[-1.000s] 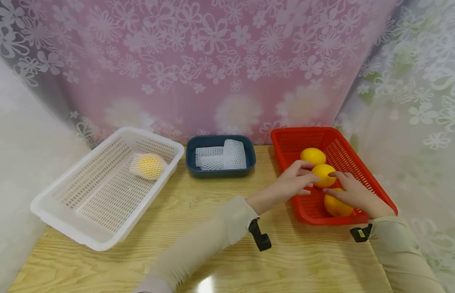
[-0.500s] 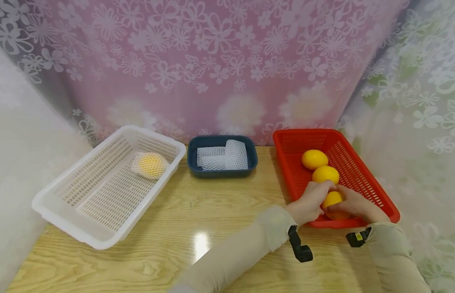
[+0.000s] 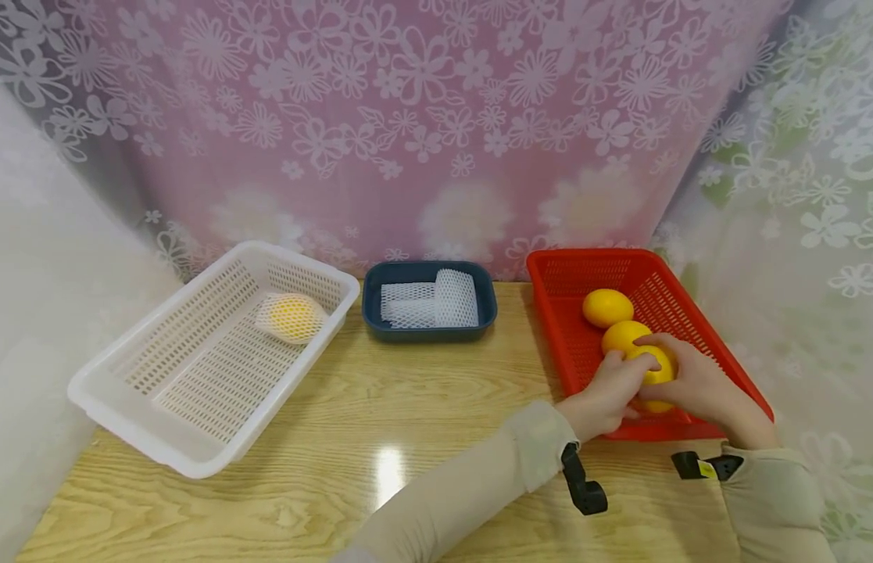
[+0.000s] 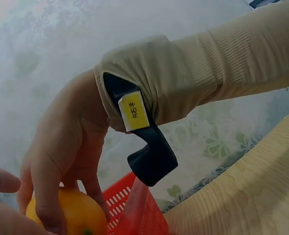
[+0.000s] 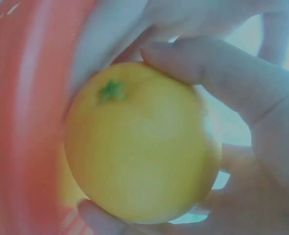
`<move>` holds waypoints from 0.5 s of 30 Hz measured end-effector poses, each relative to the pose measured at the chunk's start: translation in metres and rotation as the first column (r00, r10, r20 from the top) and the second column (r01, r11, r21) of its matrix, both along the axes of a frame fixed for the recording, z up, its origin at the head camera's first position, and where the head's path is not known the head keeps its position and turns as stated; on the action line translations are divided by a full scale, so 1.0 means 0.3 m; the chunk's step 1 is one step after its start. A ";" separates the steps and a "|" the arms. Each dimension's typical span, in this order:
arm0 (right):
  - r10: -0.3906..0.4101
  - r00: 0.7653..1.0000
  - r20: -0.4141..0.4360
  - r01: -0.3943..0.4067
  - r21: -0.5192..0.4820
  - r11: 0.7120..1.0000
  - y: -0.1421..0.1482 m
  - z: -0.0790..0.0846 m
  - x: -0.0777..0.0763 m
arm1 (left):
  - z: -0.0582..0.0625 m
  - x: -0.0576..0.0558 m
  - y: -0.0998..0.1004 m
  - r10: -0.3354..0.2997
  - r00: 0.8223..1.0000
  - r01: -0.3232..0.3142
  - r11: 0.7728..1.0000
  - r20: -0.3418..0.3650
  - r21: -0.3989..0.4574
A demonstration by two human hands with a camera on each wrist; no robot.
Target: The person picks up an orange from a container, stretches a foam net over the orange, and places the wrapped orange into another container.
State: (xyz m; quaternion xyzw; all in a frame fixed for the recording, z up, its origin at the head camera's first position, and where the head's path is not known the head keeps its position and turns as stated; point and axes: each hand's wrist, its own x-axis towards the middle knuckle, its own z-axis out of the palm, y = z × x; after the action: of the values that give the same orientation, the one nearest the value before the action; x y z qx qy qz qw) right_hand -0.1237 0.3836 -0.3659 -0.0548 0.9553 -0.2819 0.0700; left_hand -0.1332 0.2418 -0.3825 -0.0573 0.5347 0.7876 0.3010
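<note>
An orange [image 3: 659, 373] with a green star-shaped stem end [image 5: 112, 90] is held between both hands above the near end of the red basket [image 3: 699, 429]. My right hand [image 3: 703, 385] curls around its right side, thumb and fingers spread over the fruit. On the other side, my left hand [image 3: 606, 392] grips it with bent fingers, partly hidden. In the left wrist view, the right hand's fingers [image 4: 47, 196] reach down over the orange [image 4: 83, 213]. Two more oranges, one middle [image 3: 621, 336] and one far [image 3: 608, 308], lie in the basket.
A white basket [image 3: 112, 383] at the left contains one fruit in a foam net [image 3: 292, 318]. Between the baskets stands a dark blue tray [image 3: 429, 335] with white foam net sleeves [image 3: 456, 299]. A flowered pink curtain [image 3: 408, 156] hangs behind the wooden table [image 3: 323, 438].
Both hands moved from over the middle orange to the nearest one and took hold of it. It has since risen slightly and now overlaps the middle orange in view.
</note>
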 end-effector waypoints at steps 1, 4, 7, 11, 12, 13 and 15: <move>0.007 0.999 -0.038 -0.007 0.005 1.000 -0.012 0.013 0.005 | -0.002 -0.003 -0.006 -0.007 1.000 0.007 1.000 -0.018 0.026; 0.031 0.989 -0.142 -0.028 0.021 0.999 -0.049 0.049 0.019 | -0.003 -0.016 -0.030 -0.015 0.998 0.022 0.993 -0.065 0.113; 0.049 0.970 -0.236 -0.044 0.027 0.999 -0.089 0.082 0.037 | 0.003 -0.027 -0.059 -0.022 0.995 0.040 0.982 -0.100 0.183; 0.069 0.931 -0.358 -0.064 0.026 0.998 -0.151 0.121 0.063 | 0.023 -0.025 -0.111 -0.032 0.984 0.075 0.967 -0.178 0.244; 0.070 0.918 -0.390 -0.068 0.020 0.998 -0.169 0.129 0.071 | 0.029 -0.023 -0.128 -0.033 0.978 0.087 0.963 -0.208 0.256; 0.066 0.905 -0.420 -0.069 0.007 0.998 -0.187 0.137 0.080 | 0.035 -0.020 -0.147 -0.032 0.971 0.097 0.959 -0.238 0.266; 0.043 0.881 -0.471 -0.067 -0.036 0.997 -0.224 0.151 0.099 | 0.048 -0.014 -0.188 -0.026 0.957 0.110 0.954 -0.289 0.279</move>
State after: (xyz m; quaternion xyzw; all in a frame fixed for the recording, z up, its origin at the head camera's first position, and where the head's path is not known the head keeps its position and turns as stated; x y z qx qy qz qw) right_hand -0.0940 0.3164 -0.3205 -0.1501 0.9344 -0.2824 -0.1567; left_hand -0.1375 0.1854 -0.3681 0.1194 0.4515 0.8470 0.2540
